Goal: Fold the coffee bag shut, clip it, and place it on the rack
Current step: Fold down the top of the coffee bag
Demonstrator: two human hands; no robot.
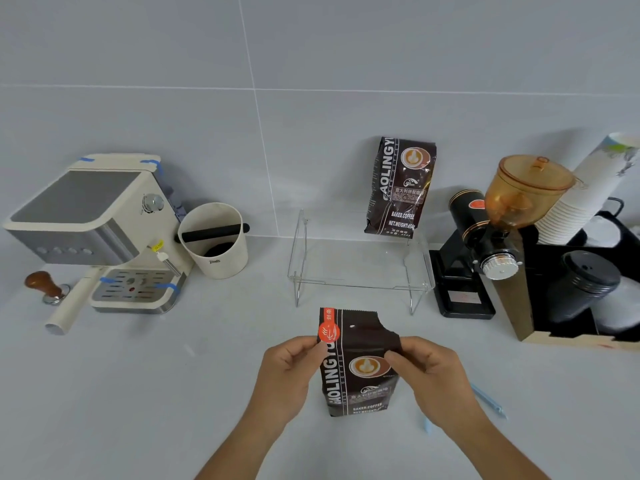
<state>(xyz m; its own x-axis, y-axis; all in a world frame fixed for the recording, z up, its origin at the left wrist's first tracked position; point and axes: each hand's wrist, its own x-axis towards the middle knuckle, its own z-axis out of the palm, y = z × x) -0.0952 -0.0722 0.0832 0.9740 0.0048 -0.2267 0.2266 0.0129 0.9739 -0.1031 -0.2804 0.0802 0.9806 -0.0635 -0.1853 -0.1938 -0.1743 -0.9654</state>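
A dark brown coffee bag [356, 375] with an orange round sticker stands upright on the counter in front of me, its top torn at the right corner. My left hand [287, 379] pinches the bag's upper left edge by the sticker. My right hand [433, 379] pinches the upper right edge. A light blue clip [488, 401] lies on the counter to the right, partly hidden behind my right wrist. The clear acrylic rack [360, 282] stands behind the bag, and a second coffee bag [398, 188] rests on its back right, leaning on the wall.
An espresso machine [100, 230] with a tamper [46, 287] stands at the left, beside a cream knock box [214, 240]. A black grinder [485, 244] with an amber hopper, stacked paper cups [585, 195] and a box holding black lids [585, 285] fill the right.
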